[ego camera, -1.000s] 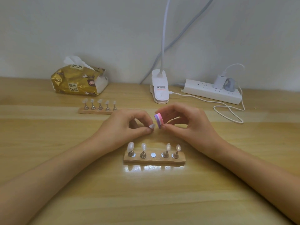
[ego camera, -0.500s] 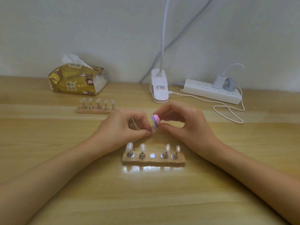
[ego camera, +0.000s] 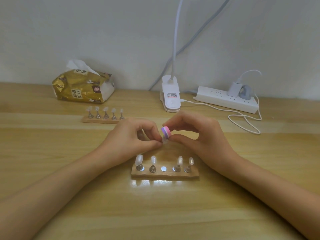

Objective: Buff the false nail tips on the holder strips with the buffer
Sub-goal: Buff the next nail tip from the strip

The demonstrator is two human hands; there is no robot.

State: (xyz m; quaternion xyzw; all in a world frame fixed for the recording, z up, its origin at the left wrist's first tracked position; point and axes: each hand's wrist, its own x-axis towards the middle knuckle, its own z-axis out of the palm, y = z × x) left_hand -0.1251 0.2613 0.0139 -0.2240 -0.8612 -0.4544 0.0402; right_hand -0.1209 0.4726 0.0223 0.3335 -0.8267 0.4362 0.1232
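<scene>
My left hand (ego camera: 131, 139) pinches one small clear plastic false nail tip (ego camera: 164, 141) between thumb and forefinger, raised off the wooden table (ego camera: 155, 213) just behind the near wooden holder strip (ego camera: 164, 176); whatever stand sits under the tip is hidden by my fingers (ego camera: 152, 144). My right hand (ego camera: 195, 135) pinches the little pink-and-purple layered buffer block (ego camera: 165, 132) by its ends; its lower side seems to touch the tip from above.

I judge the tip to be featherlight, thin and springy, with a slick curved face; squeezed at the edges it would likely flick away, so I hold it low at its root and leave the crown bare. The buffer looks like soft foam, light and yielding; gripped by the ends, it keeps its abrasive face free, and gentle strokes should do.

On the near strip four frosted nail tips (ego camera: 139, 160) stand on metal pegs, and the bare silver disc (ego camera: 163, 168) in the middle is probably where this one belongs; the far wooden holder strip (ego camera: 102, 120) carries five more.
</scene>
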